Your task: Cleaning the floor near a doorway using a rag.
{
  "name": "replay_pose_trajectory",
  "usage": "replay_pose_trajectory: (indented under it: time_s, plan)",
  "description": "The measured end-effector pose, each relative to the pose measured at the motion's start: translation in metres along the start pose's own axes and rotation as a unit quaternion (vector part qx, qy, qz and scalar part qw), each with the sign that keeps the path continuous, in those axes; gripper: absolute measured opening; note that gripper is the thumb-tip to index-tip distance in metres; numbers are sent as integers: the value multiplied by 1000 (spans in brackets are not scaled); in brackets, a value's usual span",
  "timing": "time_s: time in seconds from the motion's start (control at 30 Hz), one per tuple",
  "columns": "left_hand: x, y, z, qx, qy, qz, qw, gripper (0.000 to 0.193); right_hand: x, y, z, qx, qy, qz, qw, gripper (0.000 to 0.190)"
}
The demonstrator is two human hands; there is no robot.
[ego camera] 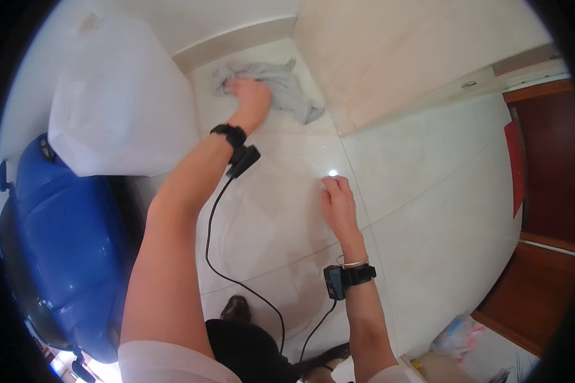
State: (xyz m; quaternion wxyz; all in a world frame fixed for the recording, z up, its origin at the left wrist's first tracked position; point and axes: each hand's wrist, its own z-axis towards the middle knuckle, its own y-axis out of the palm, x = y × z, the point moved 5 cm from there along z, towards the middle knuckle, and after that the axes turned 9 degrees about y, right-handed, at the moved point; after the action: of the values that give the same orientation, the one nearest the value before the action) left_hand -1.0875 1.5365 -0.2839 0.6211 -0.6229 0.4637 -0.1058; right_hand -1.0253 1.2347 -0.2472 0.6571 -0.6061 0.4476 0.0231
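A crumpled grey cloth (285, 88) lies on the pale tiled floor (268, 191) close to the corner. My left hand (250, 98) rests at the cloth's left part, fingers bent onto it; whether they grip it or only press it cannot be told. Lower and to the right, my right hand (338, 203) is held over the floor with curled fingers, away from the cloth. What lies under its fingertips is hidden. Each wrist wears a black strap with a small box and a cable.
At left stand a large white plastic-like container (120, 105) and a glossy blue object (72, 244). A tiled wall (412, 52) bounds the upper right. Reddish-brown wooden panels (551, 167) and a plastic bag (457, 337) are at right. Black cables (244, 286) hang from my wrists.
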Motion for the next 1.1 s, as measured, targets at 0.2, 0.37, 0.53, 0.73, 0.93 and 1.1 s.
replay_pose_trajectory:
  time_s: [0.2, 0.37, 0.53, 0.73, 0.93, 1.1]
  plan:
    - [46, 10, -91, 25, 80, 89, 992, 39, -10, -1, 1, 10, 4, 66, 998, 33]
    - [104, -7, -175, -4, 223, 121, 967, 37, -28, 17, -4, 53, -101, -29, 993, 44]
    - [121, -48, -207, -10, 395, 109, 912, 32, -1, 32, -29, -11, -128, -138, 982, 46]
    - [123, -53, -69, 149, 386, -173, 894, 8, 67, 27, 62, 42, 9, 35, 998, 23]
    - [57, -35, -4, 154, 247, -213, 933, 17, 10, 18, 157, 123, -86, -28, 988, 29]
    - [82, 17, -28, 78, 317, -236, 916, 23, 23, 64, 117, 28, -100, -74, 992, 26]
